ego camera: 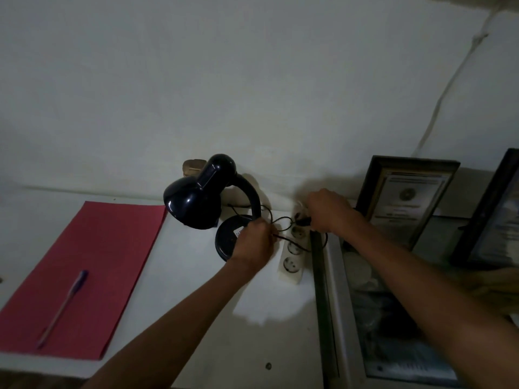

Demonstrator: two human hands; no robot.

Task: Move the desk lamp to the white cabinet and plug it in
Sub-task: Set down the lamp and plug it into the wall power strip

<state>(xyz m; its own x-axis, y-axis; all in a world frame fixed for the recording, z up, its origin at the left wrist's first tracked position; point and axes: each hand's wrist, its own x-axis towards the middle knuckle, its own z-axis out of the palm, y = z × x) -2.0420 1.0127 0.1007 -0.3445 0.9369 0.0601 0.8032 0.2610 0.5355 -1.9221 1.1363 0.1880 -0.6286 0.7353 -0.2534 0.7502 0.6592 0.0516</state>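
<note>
Both hands grip thin black cord [283,220]: left hand [254,240] pinching, right hand [327,210] closed around plug.

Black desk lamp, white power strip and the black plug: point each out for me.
Black desk lamp [196,202]: head view, on the glossy shade.
White power strip [290,265]: head view, on its nearest socket.
Black plug [304,221]: head view, on the plug body at the right hand [327,210] fingers.

Glossy black desk lamp [200,199], black cord [280,220] looping between the fingers, white power strip [292,258] just below them, plain red folder [81,279] carrying a purple pen [63,307].
</note>
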